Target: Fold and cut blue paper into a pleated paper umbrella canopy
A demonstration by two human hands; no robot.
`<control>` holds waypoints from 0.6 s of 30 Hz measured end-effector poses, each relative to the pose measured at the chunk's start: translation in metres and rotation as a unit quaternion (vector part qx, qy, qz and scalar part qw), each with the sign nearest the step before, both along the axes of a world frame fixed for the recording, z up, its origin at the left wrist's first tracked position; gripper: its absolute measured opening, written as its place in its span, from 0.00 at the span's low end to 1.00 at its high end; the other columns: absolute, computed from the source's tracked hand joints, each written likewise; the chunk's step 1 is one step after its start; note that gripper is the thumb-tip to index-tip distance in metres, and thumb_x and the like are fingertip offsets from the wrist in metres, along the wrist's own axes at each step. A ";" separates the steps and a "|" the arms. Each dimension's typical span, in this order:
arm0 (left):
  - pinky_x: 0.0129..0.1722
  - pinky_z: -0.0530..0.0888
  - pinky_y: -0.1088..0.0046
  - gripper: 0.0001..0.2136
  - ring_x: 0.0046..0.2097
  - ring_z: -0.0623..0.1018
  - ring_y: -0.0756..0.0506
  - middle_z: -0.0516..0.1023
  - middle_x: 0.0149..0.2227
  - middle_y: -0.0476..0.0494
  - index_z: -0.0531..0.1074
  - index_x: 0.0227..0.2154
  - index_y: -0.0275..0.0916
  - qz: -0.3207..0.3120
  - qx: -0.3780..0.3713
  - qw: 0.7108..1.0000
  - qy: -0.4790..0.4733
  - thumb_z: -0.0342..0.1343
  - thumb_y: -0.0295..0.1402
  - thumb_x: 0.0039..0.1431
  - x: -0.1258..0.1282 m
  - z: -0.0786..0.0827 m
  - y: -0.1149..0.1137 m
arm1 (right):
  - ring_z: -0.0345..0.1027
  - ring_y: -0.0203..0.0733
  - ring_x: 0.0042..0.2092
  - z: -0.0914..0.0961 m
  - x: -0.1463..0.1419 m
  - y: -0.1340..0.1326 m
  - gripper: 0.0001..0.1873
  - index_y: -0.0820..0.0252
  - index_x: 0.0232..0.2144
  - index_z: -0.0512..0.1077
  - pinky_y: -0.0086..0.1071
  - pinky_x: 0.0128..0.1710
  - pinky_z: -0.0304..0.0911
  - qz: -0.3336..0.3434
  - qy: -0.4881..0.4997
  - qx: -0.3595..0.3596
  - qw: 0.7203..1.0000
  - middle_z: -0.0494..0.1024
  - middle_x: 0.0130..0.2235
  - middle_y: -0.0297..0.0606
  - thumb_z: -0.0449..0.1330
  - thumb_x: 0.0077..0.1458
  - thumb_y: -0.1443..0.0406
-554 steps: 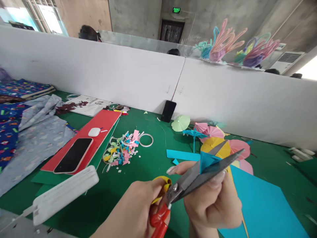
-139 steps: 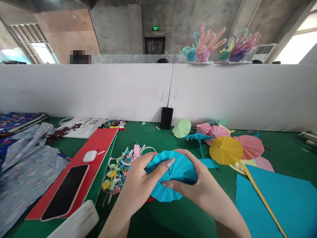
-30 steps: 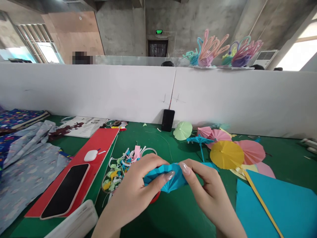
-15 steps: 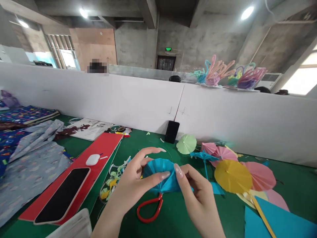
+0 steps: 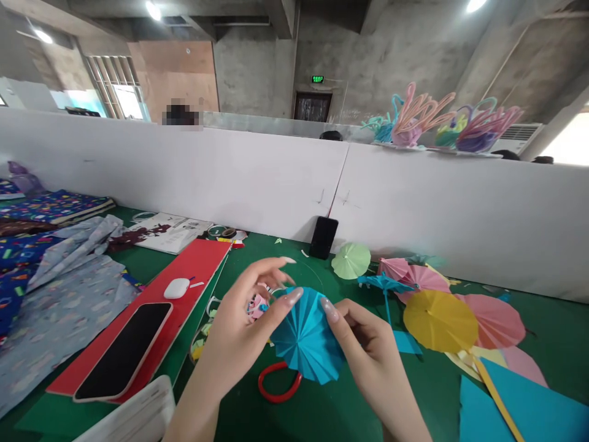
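Note:
A blue pleated paper disc, creased from its centre outward, is held up between both hands over the green tabletop. My left hand has its thumb on the disc's upper left edge; the other fingers curve behind, partly hidden. At the upper right edge, my right hand pinches the paper between thumb and folded fingers. Below the disc lies a red scissor handle, the rest of the scissors covered by the paper. Right of my hands stands a small blue paper umbrella on a stick.
Finished-looking paper discs in green, yellow and pink lie to the right, near blue paper sheets. A black phone leans on the white partition. Left are a red board, another phone and cloth.
The blue paper has gone from a bunched, folded shape to a flatter, spread disc facing me. Both hands still hold it. The view has shifted slightly.

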State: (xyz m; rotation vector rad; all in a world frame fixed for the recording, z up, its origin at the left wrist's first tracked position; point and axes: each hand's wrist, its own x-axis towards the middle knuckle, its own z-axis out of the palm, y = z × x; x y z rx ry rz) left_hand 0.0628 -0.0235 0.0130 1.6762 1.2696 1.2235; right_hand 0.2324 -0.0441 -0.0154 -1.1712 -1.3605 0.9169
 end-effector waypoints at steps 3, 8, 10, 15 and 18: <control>0.35 0.69 0.75 0.07 0.35 0.70 0.48 0.67 0.32 0.52 0.65 0.31 0.45 0.104 0.186 0.977 0.030 0.59 0.33 0.60 0.008 -0.002 -0.011 | 0.42 0.33 0.24 -0.003 -0.002 0.002 0.23 0.57 0.19 0.60 0.30 0.21 0.41 -0.083 0.026 0.029 0.996 0.51 0.21 0.26 0.56 0.61 0.53; 0.23 0.62 0.75 0.16 0.24 0.65 0.50 0.63 0.23 0.53 0.59 0.22 0.42 -0.090 0.062 0.988 0.105 0.50 0.39 0.66 0.027 -0.006 -0.024 | 0.44 0.33 0.22 -0.005 -0.007 0.003 0.21 0.57 0.20 0.59 0.27 0.19 0.44 -0.159 0.029 0.125 0.979 0.52 0.20 0.26 0.56 0.62 0.56; 0.24 0.61 0.74 0.15 0.26 0.66 0.49 0.64 0.25 0.53 0.60 0.26 0.43 -0.097 0.012 0.986 0.136 0.46 0.42 0.68 0.028 -0.008 -0.020 | 0.46 0.33 0.22 -0.005 -0.007 0.002 0.20 0.57 0.20 0.62 0.26 0.19 0.48 -0.158 0.044 0.134 0.977 0.54 0.21 0.26 0.56 0.62 0.56; 0.26 0.62 0.73 0.17 0.27 0.66 0.48 0.61 0.26 0.54 0.59 0.29 0.44 -0.109 -0.093 0.984 0.109 0.44 0.52 0.65 0.017 -0.007 -0.009 | 0.45 0.31 0.20 -0.007 -0.006 0.001 0.19 0.56 0.23 0.64 0.23 0.16 0.47 -0.082 0.156 0.048 0.983 0.56 0.20 0.25 0.58 0.60 0.52; 0.30 0.65 0.72 0.19 0.29 0.68 0.46 0.64 0.27 0.52 0.60 0.29 0.44 -0.155 -0.120 0.978 0.072 0.43 0.53 0.65 0.013 -0.003 -0.010 | 0.45 0.31 0.20 -0.008 -0.008 0.001 0.19 0.57 0.23 0.66 0.23 0.16 0.48 -0.051 0.167 0.026 0.984 0.58 0.19 0.26 0.60 0.59 0.52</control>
